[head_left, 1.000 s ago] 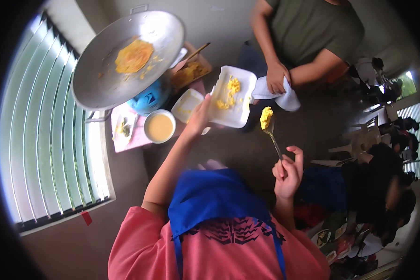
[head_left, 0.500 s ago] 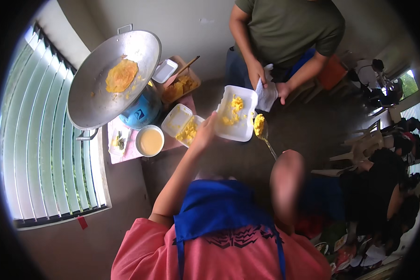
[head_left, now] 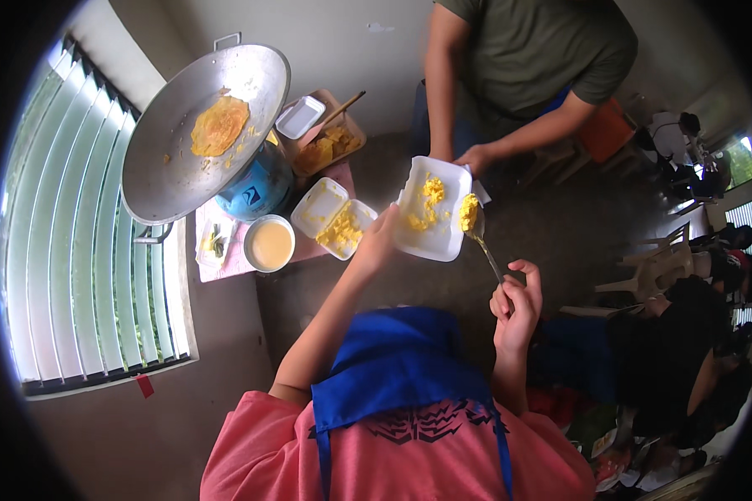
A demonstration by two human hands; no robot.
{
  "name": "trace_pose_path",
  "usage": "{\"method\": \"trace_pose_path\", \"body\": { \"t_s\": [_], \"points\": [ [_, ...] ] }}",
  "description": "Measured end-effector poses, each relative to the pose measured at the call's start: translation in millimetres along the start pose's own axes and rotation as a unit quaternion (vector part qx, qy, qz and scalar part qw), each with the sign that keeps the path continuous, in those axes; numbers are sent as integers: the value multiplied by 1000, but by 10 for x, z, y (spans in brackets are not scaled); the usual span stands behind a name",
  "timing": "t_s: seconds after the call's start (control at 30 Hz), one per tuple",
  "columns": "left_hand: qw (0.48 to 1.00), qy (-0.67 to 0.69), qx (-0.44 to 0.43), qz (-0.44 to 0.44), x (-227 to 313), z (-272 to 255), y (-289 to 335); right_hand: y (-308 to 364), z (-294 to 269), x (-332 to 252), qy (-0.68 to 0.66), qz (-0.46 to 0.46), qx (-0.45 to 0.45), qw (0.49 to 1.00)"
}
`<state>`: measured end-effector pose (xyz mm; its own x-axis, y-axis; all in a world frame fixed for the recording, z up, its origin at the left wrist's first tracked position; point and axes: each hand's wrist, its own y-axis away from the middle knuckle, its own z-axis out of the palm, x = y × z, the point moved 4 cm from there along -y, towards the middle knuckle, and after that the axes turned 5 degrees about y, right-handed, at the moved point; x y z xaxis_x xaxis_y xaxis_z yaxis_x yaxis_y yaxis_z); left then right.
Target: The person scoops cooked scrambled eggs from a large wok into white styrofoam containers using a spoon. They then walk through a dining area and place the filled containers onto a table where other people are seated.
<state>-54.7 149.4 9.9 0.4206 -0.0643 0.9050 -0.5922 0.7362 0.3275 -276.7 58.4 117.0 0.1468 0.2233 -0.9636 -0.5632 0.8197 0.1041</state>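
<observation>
My left hand (head_left: 381, 240) grips the left edge of a white foam tray (head_left: 444, 234), held up before me. Crumbly yellow food (head_left: 431, 191) lies on it in two small heaps. In my right hand (head_left: 518, 299) is a metal spoon (head_left: 486, 254), pinched by its handle. A lump of the same yellow food (head_left: 469, 212) fills the spoon's bowl, at the tray's right edge. Across from me, another person's hand (head_left: 475, 159) is at the tray's far edge; whether it touches the tray I cannot tell.
A large metal wok (head_left: 259, 79) with a flat orange-brown round (head_left: 220, 127) stands over a blue gas tank (head_left: 257, 190) at left. Nearby are a bowl of tan liquid (head_left: 270, 245), an opened foam box (head_left: 320, 204) and a food tray (head_left: 355, 134). Plastic chairs (head_left: 667, 255) stand at right.
The foam tray and my left hand have shifted slightly right. My right hand, blurred before, now shows its fingers on the spoon. The other person's hands have moved behind the tray.
</observation>
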Motion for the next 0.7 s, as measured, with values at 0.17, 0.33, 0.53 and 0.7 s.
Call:
{"method": "trace_pose_path", "body": {
  "t_s": [0.17, 0.33, 0.53, 0.7],
  "points": [
    [1000, 17, -7, -16, 11, 3, 102, -39, -45, 15, -1, -2, 15, 1000],
    [1000, -25, -11, 0, -132, -94, 205, -65, -59, 17, -14, -1, 14, 1000],
    [1000, 2, -7, -26, -202, -173, 427, -65, -44, 12, -20, -4, 10, 1000],
    [994, 76, 16, -73, -204, -202, 569, -67, -40, 30, -24, -5, 2, 1000]
  ]
}}
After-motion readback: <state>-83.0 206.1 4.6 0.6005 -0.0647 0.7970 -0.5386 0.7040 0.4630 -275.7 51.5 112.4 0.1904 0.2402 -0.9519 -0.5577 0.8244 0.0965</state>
